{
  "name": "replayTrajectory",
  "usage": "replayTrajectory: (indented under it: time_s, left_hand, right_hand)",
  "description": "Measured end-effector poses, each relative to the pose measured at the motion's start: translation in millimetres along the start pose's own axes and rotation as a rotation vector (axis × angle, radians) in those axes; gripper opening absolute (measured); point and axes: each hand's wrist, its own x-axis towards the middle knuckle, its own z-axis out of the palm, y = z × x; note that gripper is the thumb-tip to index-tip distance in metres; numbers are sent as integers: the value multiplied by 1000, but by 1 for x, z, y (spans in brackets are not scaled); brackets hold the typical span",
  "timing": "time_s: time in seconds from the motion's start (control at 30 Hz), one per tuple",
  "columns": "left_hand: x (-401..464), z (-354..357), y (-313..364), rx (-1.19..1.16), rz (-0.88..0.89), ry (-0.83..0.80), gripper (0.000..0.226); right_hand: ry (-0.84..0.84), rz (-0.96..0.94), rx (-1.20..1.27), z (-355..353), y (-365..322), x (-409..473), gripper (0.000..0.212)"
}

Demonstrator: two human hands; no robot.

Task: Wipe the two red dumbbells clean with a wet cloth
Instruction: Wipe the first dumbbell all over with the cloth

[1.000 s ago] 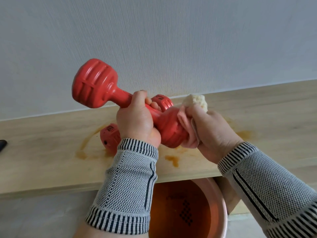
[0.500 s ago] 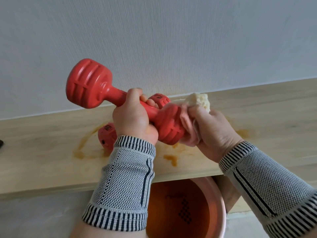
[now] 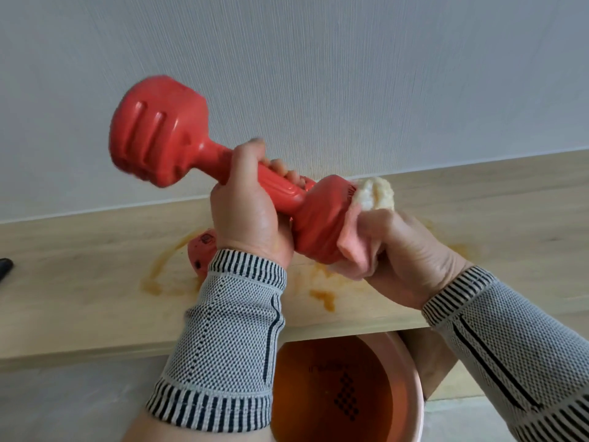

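Dumbbell (image 3: 223,173) is held up over the shelf (image 3: 79,298), left hand (image 3: 248,215) wrapped around its handle, right hand (image 3: 395,253) gripping the cloth (image 3: 366,215) against its right head. A second dumbbell (image 3: 199,250) lies on the shelf, mostly hidden behind the left wrist. Orange stains (image 3: 322,298) mark the pale wood. A basin (image 3: 411,390) of orange water sits near, below the shelf; a white wall (image 3: 350,74) rises beyond.

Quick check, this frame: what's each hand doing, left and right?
Left hand: fingers wrapped round the handle of the raised dumbbell.
Right hand: gripping the cloth, pressed against the dumbbell's near end.
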Motion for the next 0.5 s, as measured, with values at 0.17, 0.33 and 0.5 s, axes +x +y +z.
replayTrajectory:
  time_s: [0.17,0.33,0.5]
  left_hand:
    - [3,2,-1,48,-59,76,22]
    - [-2,2,-6,27,23,140,28]
    - [5,-4,-2,-4,54,195,32]
  right_hand:
    - [34,-170,-235,4,4,-1,23]
    - [117,-172,-98,7,7,3,60]
    - [197,-109,16,1,13,2,68]
